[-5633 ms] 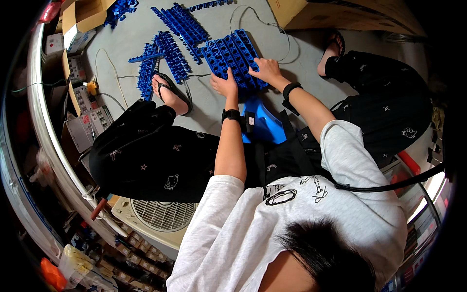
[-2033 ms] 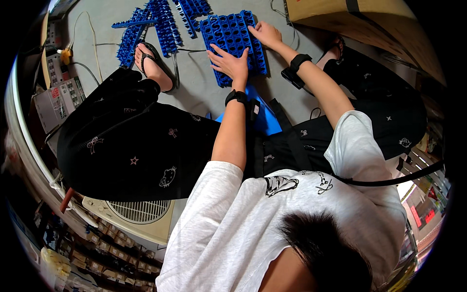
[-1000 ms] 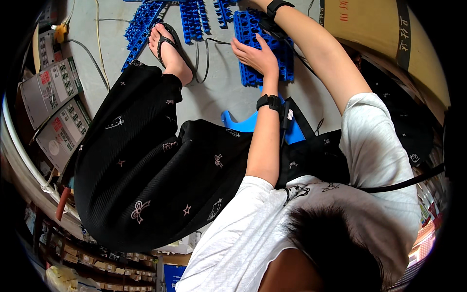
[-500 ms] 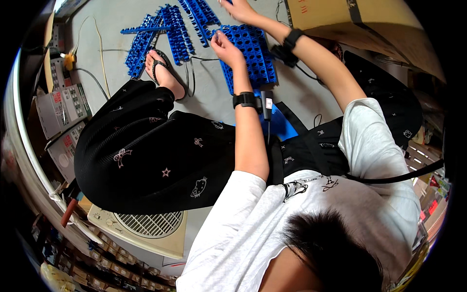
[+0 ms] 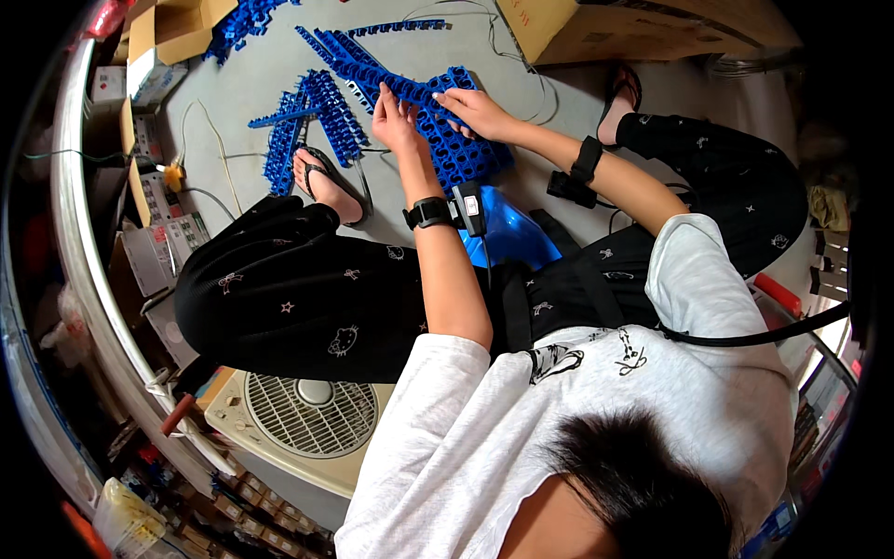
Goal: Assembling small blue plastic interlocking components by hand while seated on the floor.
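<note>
A long blue plastic strip of toothed links [image 5: 372, 78] slants across in front of me, and both hands are closed on it. My left hand [image 5: 399, 121] pinches its lower edge near the middle. Farther right, my right hand [image 5: 477, 114] grips the strip's near end, with some of its fingers tucked underneath. Below the strip lies a wider blue plastic panel with rows of openings [image 5: 461, 158]; whether the two are joined I cannot tell. Other blue link strips [image 5: 333, 116] lie on the floor left of my left hand. One thin blue strip [image 5: 400, 27] lies beyond.
A large cardboard box [image 5: 605, 33] stands at the far right, an opened carton [image 5: 182, 33] at the far left. More blue pieces [image 5: 244, 23] are heaped beside that carton. Cables [image 5: 223, 154] cross the floor. A cream box fan [image 5: 312, 410] is near my left leg.
My right hand has come back from beyond the panel, and a long blue strip is now held between both hands. The view has shifted, showing more of the far floor.
</note>
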Demonstrator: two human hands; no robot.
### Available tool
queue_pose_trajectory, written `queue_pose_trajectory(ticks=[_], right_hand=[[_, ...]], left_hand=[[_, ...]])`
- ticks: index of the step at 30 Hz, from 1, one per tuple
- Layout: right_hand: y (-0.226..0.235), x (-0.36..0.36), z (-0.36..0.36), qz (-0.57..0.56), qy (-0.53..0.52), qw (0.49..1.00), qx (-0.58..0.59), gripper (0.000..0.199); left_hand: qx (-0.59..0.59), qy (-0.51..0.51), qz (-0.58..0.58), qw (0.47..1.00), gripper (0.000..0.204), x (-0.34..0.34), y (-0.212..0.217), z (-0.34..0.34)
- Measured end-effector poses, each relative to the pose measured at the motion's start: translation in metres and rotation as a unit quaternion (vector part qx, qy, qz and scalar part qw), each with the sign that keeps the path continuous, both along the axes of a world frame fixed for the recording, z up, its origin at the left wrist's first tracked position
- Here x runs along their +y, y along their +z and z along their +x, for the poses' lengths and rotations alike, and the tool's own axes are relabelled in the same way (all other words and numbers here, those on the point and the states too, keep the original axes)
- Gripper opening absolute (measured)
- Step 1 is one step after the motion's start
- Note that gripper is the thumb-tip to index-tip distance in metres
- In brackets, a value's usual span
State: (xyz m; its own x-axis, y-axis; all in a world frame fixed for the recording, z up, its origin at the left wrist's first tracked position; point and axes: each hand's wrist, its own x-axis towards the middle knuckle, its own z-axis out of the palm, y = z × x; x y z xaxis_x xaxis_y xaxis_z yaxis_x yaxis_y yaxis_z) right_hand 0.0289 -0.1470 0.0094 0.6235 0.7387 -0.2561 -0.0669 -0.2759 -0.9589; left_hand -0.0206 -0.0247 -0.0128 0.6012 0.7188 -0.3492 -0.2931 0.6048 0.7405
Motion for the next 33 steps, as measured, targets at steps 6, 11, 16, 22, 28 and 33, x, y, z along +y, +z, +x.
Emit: queue_pose_trajectory(ticks=[6,11,16,22,28,33], right_hand=[[0.011,-0.007,-0.003,0.051,-0.056,0.997,0.001,0.028],[0.011,-0.011,0.006,0.025,0.002,0.999,-0.034,0.029],[0.008,-0.010,0.006,0.005,0.047,0.999,-0.013,0.030],[0.001,-0.015,0.011,0.007,0.069,0.997,-0.032,0.028],[0.000,-0.017,0.009,-0.030,0.080,0.991,-0.101,0.028],[-0.005,-0.018,0.009,-0.020,0.053,0.997,-0.052,0.028]], left_hand=[[0.042,0.015,0.014,0.999,0.027,-0.003,0.010,-0.001],[0.076,0.034,0.009,0.996,0.028,-0.004,0.006,-0.006],[0.054,0.020,0.004,0.998,0.025,0.002,-0.001,-0.008],[0.039,-0.030,0.011,0.999,0.021,0.000,0.006,-0.010],[0.051,-0.063,0.028,0.996,0.017,-0.001,0.005,-0.011],[0.043,-0.051,0.020,0.998,0.018,-0.001,0.002,-0.011]])
